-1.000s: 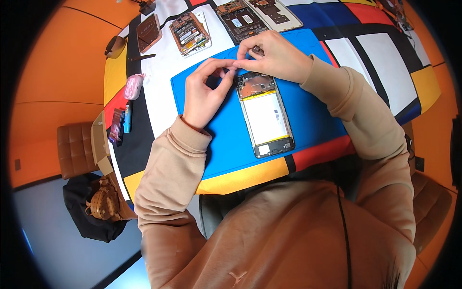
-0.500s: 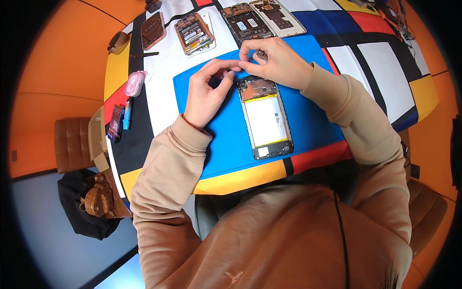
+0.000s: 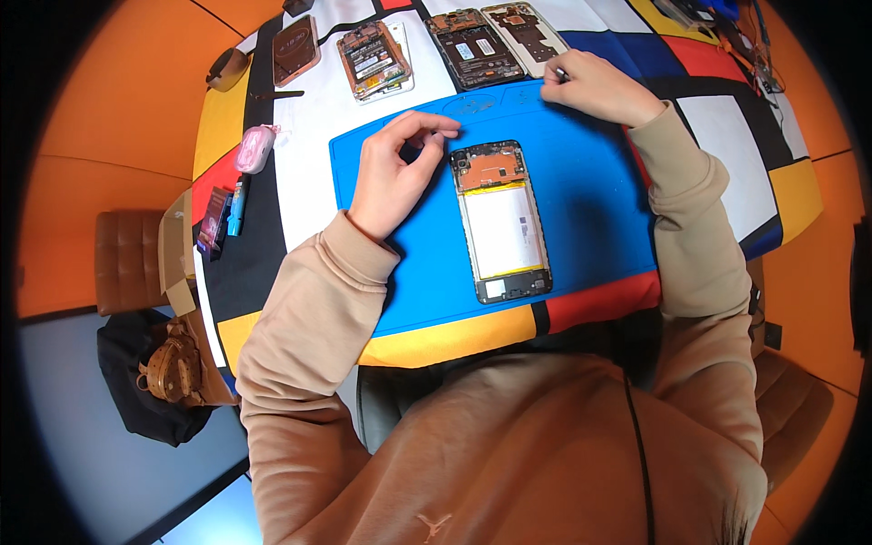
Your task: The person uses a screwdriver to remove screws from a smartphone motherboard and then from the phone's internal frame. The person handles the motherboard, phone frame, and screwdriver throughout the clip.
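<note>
On the blue mat (image 3: 595,182) lies an opened smartphone (image 3: 502,218), its white battery and copper-coloured upper section exposed. My left hand (image 3: 397,173) rests just left of its top end. The fingers are half curled with the index finger stretched out, and nothing shows in them. Above the mat's far right part, my right hand (image 3: 604,88) is closed with the fingers pinched. A small dark, shiny piece (image 3: 561,75) sticks out between them; its kind is too small to make out. Thin small bits (image 3: 474,107) lie at the mat's far edge.
Beyond the mat lie a stripped phone (image 3: 474,50), a pale phone frame (image 3: 525,36), another opened phone (image 3: 374,62) and a phone with a lit screen (image 3: 296,53). A pink case (image 3: 255,148) and a blue pen-like item (image 3: 237,207) lie left. Cables (image 3: 754,68) sit far right.
My right hand has moved away from my left fingertips, to the right and farther from me. It uncovers the phone's top end. My left hand has stayed nearly in place.
</note>
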`<state>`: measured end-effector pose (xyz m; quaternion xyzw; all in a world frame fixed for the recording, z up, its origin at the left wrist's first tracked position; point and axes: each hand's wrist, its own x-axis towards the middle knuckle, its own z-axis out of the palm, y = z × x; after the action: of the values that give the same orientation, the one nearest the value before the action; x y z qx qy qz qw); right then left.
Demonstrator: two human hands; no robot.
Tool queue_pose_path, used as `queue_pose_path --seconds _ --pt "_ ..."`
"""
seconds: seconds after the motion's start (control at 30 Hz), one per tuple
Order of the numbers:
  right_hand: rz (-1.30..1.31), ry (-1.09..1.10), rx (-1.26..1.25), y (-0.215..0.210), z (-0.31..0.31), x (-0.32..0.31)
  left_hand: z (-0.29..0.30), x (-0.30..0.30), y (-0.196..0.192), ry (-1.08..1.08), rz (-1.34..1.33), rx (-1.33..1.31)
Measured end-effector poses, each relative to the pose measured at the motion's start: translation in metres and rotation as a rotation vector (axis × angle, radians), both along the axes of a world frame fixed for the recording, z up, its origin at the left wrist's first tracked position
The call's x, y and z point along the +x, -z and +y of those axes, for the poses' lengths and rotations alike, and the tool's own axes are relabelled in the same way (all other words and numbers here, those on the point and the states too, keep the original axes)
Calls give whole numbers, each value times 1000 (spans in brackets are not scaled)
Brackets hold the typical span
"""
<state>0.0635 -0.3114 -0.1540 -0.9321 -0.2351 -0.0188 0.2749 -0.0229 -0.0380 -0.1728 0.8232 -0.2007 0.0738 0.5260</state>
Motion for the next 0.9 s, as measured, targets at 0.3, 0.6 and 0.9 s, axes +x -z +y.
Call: queue_pose_path --seconds 0.3,0.6,0.9 --pt "88 42 163 -6 -13 19 3 1 0 -6 40 66" --pt "115 -12 805 -11 44 -36 4 2 2 -14 45 92" --pt "-243 -281 682 11 80 -59 5 1 2 -64 91 115"
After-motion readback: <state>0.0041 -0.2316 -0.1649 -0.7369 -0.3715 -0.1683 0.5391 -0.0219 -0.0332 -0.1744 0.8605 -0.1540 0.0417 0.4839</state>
